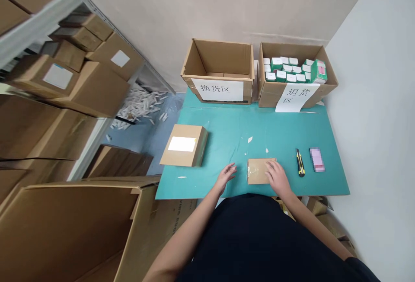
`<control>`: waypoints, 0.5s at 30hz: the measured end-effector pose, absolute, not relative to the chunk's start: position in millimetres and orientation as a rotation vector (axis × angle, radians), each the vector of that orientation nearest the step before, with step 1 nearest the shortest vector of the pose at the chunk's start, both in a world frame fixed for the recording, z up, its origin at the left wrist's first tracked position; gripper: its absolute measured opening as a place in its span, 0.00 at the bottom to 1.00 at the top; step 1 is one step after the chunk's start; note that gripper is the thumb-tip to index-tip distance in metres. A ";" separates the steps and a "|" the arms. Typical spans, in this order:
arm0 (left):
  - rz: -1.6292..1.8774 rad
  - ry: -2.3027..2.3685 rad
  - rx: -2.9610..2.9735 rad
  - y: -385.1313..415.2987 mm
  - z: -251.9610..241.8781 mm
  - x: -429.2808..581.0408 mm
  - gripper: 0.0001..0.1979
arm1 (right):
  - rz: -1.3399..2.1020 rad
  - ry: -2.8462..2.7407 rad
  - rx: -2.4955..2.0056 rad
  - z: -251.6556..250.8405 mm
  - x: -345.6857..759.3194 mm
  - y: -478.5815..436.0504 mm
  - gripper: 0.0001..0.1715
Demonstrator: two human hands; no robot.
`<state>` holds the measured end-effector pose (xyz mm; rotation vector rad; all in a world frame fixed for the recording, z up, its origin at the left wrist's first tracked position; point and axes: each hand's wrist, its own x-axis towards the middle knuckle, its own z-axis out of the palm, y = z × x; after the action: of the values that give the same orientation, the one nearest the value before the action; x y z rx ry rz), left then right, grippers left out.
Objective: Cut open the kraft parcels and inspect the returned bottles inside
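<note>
Dark shirt front (249, 238), then two bare forearms. Right hand (277, 177) lying open across a small taped cardboard box (256, 171), fingers on top, no clamp; left hand (225, 177) open, empty, just beside the box, above a teal table mat (259, 130). Farther right, a yellow-and-black utility knife (300, 162) and a blurred pink packet (317, 159); leftward, a labelled carton (183, 148).

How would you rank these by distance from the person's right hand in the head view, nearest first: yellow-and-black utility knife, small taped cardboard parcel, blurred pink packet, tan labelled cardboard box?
1. Small taped cardboard parcel: touching, under the right hand.
2. Yellow-and-black utility knife: just to the hand's right.
3. Blurred pink packet: beyond the knife, further right.
4. Tan labelled cardboard box: far left.
</note>
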<state>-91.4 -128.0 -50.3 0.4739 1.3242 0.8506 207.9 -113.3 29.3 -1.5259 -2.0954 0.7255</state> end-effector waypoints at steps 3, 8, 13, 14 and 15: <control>0.852 1.315 0.463 -127.3 -50.4 -90.4 0.37 | 0.655 -2.139 -1.557 25.4 213.9 -117.3 0.25; 0.852 1.323 0.459 -124.0 -49.4 -87.9 0.37 | 0.622 -1.971 -1.688 13.0 261.6 -112.7 0.27; 0.831 1.316 0.468 -120.8 -49.5 -83.6 0.37 | 0.739 -1.669 -1.868 -0.2 315.0 -111.5 0.32; 0.827 1.316 0.471 -120.5 -49.8 -82.3 0.37 | 0.785 -1.590 -1.898 -4.3 323.6 -112.3 0.34; 0.824 1.317 0.473 -120.2 -50.2 -80.9 0.36 | 0.835 -1.508 -1.923 -8.7 330.9 -113.3 0.37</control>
<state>-80.9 -120.2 -50.2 0.4726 1.3169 0.8238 330.9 -113.3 -8.7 -1.9228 -1.5078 0.8355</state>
